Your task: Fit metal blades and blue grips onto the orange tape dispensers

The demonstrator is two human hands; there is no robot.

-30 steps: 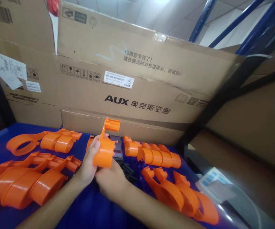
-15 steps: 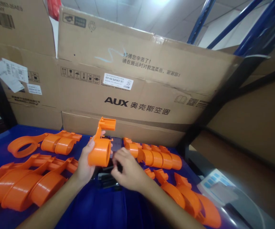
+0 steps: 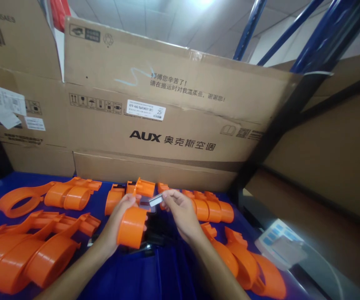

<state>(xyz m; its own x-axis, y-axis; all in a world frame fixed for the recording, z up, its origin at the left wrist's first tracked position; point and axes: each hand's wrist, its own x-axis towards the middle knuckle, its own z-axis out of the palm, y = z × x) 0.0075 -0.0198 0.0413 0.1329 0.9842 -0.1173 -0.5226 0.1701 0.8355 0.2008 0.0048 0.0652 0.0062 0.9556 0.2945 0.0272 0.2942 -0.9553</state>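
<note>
My left hand [image 3: 113, 225] is closed around an orange plastic tape dispenser [image 3: 132, 228], its wide ring low and its ribbed head tilted up and away from me. Between the thumb and fingers of my right hand [image 3: 182, 213], I pinch a small flat silver-grey strip [image 3: 156, 201]. The strip is close to the right of the dispenser's head; whether they touch I cannot tell. Below my hands lies a heap of dark pieces [image 3: 156, 235], partly hidden and blurred.
Rows of orange dispensers lie at left [image 3: 14, 254] and right [image 3: 242, 260] on the blue surface [image 3: 126, 275]. A large cardboard box [image 3: 105, 137] walls off the back. A white and blue box [image 3: 280, 243] sits at the right edge, beside a dark rack post [image 3: 261, 146].
My left hand has lowered the dispenser and tipped its head away. My right hand has come up from the dark pieces, now with the silver-grey strip showing in its fingers.
</note>
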